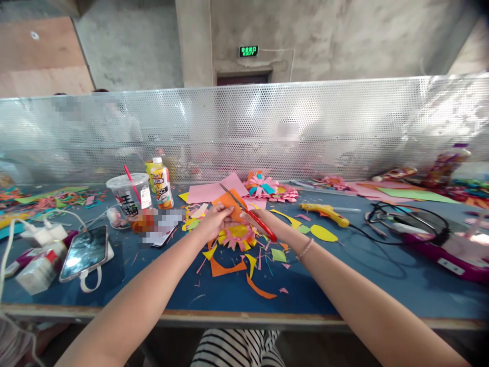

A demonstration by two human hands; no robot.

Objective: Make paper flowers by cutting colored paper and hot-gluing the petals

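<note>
My left hand point(220, 220) pinches a piece of orange paper point(234, 198) above the middle of the table. In my right hand point(263, 220) is a pair of scissors point(263, 228) with red handles, its blades lying over the orange paper and pointing up and left. Just below my hands lies a yellow and pink paper flower point(237, 236). Orange scraps point(225, 268) and small yellow, pink and green cuttings surround it. Behind my hands are a pink sheet point(206, 192) and a pink paper flower with blue strips point(262, 185).
To the right lie a yellow glue gun point(326, 213), a yellow paper petal point(324, 233) and a black cable point(416, 205). A lidded drink cup point(124, 196), a bottle point(162, 186) and phone point(84, 253) are at left. A perforated metal screen point(244, 132) runs along the back.
</note>
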